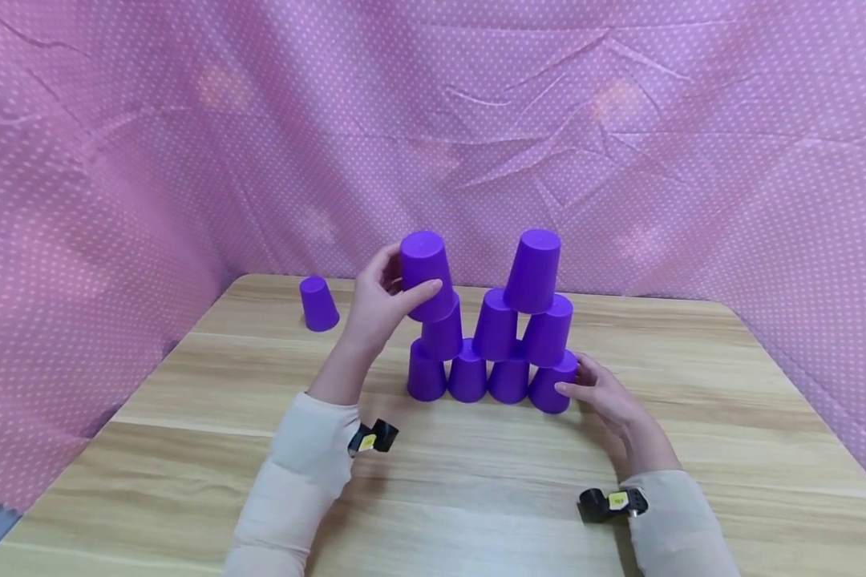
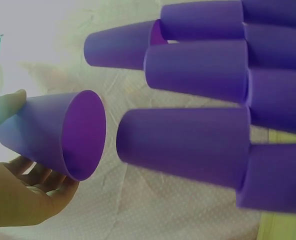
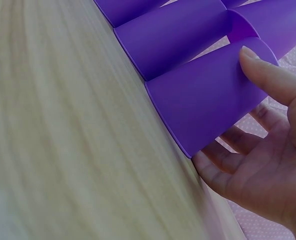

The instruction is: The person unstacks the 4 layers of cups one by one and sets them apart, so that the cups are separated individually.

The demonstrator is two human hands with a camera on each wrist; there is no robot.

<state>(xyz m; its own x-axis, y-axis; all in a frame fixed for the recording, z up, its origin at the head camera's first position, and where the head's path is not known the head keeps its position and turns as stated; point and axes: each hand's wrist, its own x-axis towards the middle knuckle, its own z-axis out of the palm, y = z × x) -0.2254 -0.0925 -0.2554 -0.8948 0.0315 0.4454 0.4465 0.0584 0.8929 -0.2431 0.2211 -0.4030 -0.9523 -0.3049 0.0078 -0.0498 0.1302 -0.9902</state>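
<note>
My left hand grips an upside-down purple cup, thumb in front and fingers behind. In the left wrist view a gap separates the rim of this held cup from the left second-row cup below. Low on the right, my right hand holds the end cup of the bottom row, its thumb on the side facing me and its fingers round the far side. Upside-down purple cups form a pyramid: several at the bottom, three in the second row, and an upper cup at right.
A lone purple cup stands upside down on the wooden table, left of the pyramid. Pink dotted cloth hangs behind the table and along its sides. A small black camera is worn on each wrist.
</note>
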